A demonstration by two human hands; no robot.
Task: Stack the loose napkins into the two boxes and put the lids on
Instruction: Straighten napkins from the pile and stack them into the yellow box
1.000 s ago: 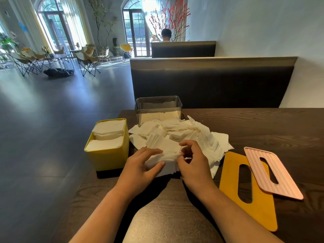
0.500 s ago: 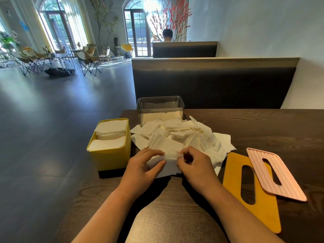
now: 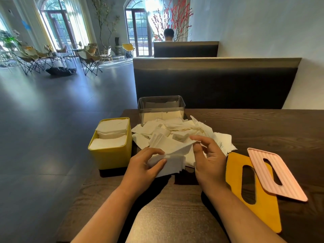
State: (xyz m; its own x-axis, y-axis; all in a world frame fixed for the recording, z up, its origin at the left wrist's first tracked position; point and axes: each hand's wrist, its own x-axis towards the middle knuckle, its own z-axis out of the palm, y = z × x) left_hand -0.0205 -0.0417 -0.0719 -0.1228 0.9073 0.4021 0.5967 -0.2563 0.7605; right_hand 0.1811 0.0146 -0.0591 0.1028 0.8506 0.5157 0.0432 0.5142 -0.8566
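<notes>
A heap of loose white napkins (image 3: 182,132) lies mid-table. My left hand (image 3: 143,163) grips a small stack of napkins (image 3: 172,163) at the heap's near edge. My right hand (image 3: 208,158) pinches the raised corner of one napkin (image 3: 177,146) lying over that stack. Left of the heap stands a yellow box (image 3: 112,155), filled near the rim with two napkin stacks. Behind the heap stands a clear box (image 3: 161,106), partly filled. A yellow lid (image 3: 259,213) lies flat at the right, and a pink ribbed lid (image 3: 287,179) rests across it.
The dark wooden table (image 3: 263,127) ends at its left edge just beside the yellow box, with grey floor (image 3: 43,137) below. A dark booth backrest (image 3: 210,85) rises behind the table. A person sits far off beyond a second booth.
My right hand has risen and shifted right, lifting a napkin's corner off the heap. My left hand keeps its hold on the small stack.
</notes>
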